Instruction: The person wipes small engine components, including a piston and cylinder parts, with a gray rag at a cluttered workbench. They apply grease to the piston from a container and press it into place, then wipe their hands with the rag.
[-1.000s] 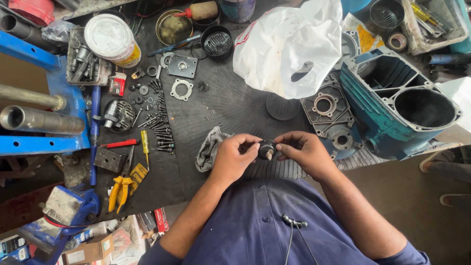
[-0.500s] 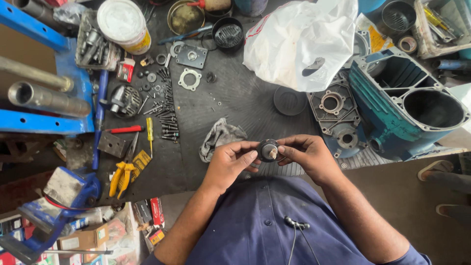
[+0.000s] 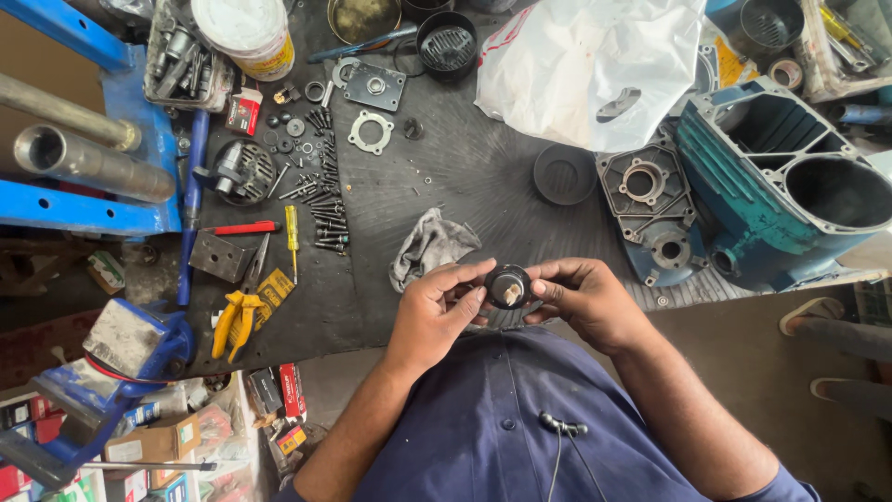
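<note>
Fingers of both hands pinch a small black round part [image 3: 507, 285] between them: left hand [image 3: 435, 307] and right hand [image 3: 587, 299] hold it above the dark mat's [image 3: 465, 177] near edge, beside a grey rag [image 3: 429, 246].

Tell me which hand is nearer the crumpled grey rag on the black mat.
Left. The left hand sits just below the crumpled grey rag; the right hand lies farther off to its right.

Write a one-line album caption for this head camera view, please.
Both hands, left hand and right hand, hold a small round black part above a dark workbench strewn with bolts.
</note>
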